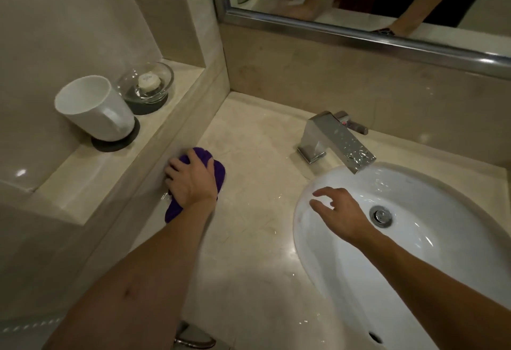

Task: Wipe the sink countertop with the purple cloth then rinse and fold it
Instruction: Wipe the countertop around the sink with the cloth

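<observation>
Partly hidden, the purple cloth (218, 174) showed only as bunched folds around and below the left hand (192, 178), which lay on top of it with fingers curled over the fabric, pressing it onto the beige stone countertop (249, 139) at the foot of the left ledge wall. How the cloth was folded beneath the palm could not be made out. The right hand (341, 213) hovered well apart from the cloth, over the left rim of the white oval sink (414, 184), fingers spread and loosely bent, holding nothing. The sink's near right edge was cut off by the frame. A square chrome faucet (336, 139), speckled with droplets, stood at the far side of the basin; a round metal drain (381, 215) lay at the centre of the basin. On the raised ledge at left stood a white mug (92, 108) on a dark coaster and, beyond it, a clear glass dish (146, 84) holding a small pale round object, its marking illegible. The steel-framed mirror (345, 32) reflected only forearms.
</observation>
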{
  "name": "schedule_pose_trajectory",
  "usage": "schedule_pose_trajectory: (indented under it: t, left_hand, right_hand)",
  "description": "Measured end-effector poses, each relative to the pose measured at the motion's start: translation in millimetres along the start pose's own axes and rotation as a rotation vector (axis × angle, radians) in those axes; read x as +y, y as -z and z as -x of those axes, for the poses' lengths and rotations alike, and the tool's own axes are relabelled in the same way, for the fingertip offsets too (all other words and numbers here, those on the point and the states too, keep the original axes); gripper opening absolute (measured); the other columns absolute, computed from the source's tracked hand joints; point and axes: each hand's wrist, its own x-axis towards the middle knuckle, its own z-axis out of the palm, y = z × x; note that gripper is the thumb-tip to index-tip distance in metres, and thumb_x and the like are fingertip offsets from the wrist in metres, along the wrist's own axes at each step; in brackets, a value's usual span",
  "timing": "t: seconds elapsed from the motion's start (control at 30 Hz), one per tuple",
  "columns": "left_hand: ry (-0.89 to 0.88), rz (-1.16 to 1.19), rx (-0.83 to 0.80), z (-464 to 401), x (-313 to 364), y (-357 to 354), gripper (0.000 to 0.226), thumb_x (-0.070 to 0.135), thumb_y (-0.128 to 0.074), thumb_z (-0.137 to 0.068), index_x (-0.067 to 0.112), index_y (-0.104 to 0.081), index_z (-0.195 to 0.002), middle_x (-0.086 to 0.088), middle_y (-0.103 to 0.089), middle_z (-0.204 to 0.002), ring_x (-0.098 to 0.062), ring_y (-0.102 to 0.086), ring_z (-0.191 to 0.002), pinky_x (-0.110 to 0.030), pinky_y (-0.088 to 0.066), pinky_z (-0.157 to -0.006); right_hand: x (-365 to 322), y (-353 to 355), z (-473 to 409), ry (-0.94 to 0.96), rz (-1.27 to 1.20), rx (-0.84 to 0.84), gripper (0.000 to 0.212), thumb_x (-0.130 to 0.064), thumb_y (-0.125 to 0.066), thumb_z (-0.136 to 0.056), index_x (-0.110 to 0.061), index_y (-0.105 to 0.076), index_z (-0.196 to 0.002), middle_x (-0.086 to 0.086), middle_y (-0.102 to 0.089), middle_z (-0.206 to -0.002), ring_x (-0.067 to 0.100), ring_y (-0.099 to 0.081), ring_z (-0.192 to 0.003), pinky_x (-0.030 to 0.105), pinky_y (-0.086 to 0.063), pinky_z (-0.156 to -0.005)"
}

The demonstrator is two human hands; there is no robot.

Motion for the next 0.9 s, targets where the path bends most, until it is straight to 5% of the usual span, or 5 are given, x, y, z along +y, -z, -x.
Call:
schedule_pose_trajectory:
  t: [0.5, 0.63, 0.9]
  left_hand:
    - [-0.513, 0.023, -0.020, -84.0, 181.4, -14.8, 0.054, 0.056, -0.041, -0.101, 0.016, -0.045, -0.137, -0.020, -0.049, -0.130, -0.039, -0.049, -0.115, -0.047, -0.044, -0.086]
    - [-0.685, -0.034, 0.002, -55.0, 184.8, -14.5, 0.053, 0.057, -0.039, -0.101, 0.020, -0.043, -0.140, -0.018, -0.051, -0.126, -0.036, -0.052, -0.107, -0.044, -0.046, -0.084]
    - [-0.684, -0.059, -0.004, -1.2, 150.9, -11.4, 0.055, 0.056, -0.038, -0.102, 0.020, -0.042, -0.142, -0.016, -0.053, -0.122, -0.033, -0.052, -0.102, -0.040, -0.045, -0.081]
  right_hand:
    - [39.4, 30.1, -17.0, -0.151, -0.092, 0.152, 0.028, -0.041, -0.060, -0.098, -0.035, -0.063, -0.126, -0.010, -0.049, -0.128, 0.011, -0.053, -0.109, 0.027, -0.036, -0.090]
    - [50.0, 32.5, -8.1, -0.176, -0.101, 0.160, 0.028, -0.040, -0.060, -0.098, -0.034, -0.064, -0.125, -0.006, -0.052, -0.129, 0.011, -0.053, -0.109, 0.028, -0.036, -0.089]
    - [53.7, 33.2, 11.6, -0.146, -0.087, 0.154, 0.029, -0.043, -0.060, -0.097, -0.036, -0.064, -0.124, -0.004, -0.052, -0.134, 0.013, -0.055, -0.106, 0.032, -0.042, -0.091]
